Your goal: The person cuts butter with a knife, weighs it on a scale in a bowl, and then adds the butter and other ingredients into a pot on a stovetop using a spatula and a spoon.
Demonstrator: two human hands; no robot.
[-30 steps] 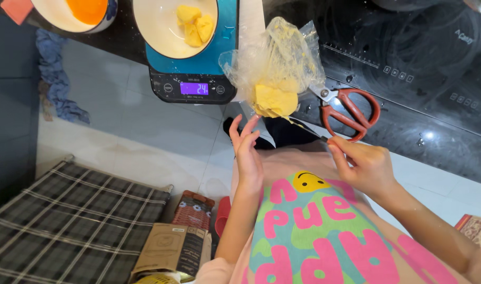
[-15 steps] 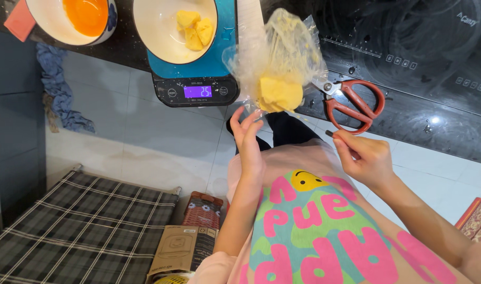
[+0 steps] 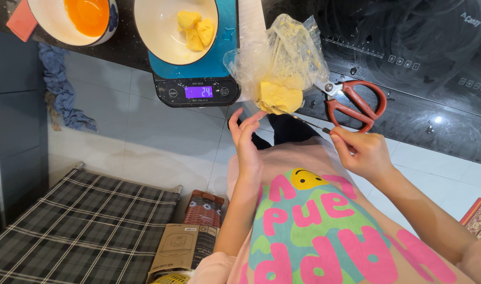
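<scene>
A yellow block of butter (image 3: 280, 97) lies in a crumpled clear plastic bag (image 3: 282, 50) at the counter's edge. My left hand (image 3: 246, 138) is just below it, fingers apart, the fingertips at the bag's lower edge. My right hand (image 3: 362, 152) pinches the handle of a thin knife (image 3: 303, 120), whose tip touches the butter block. To the left, a white bowl (image 3: 151, 37) with butter pieces (image 3: 195, 29) stands on a blue digital kitchen scale (image 3: 198, 92) with a lit display.
Red-handled scissors (image 3: 356, 102) lie on the black cooktop (image 3: 408, 47) right of the bag. A bowl of orange liquid (image 3: 85, 14) stands at the upper left. Below the counter are a tiled floor, a blue cloth (image 3: 59, 89), a plaid mat (image 3: 77, 226) and a cardboard box (image 3: 177, 247).
The knife tip has moved up and left onto the butter block. My left hand has stayed under the bag. The view has shifted slightly.
</scene>
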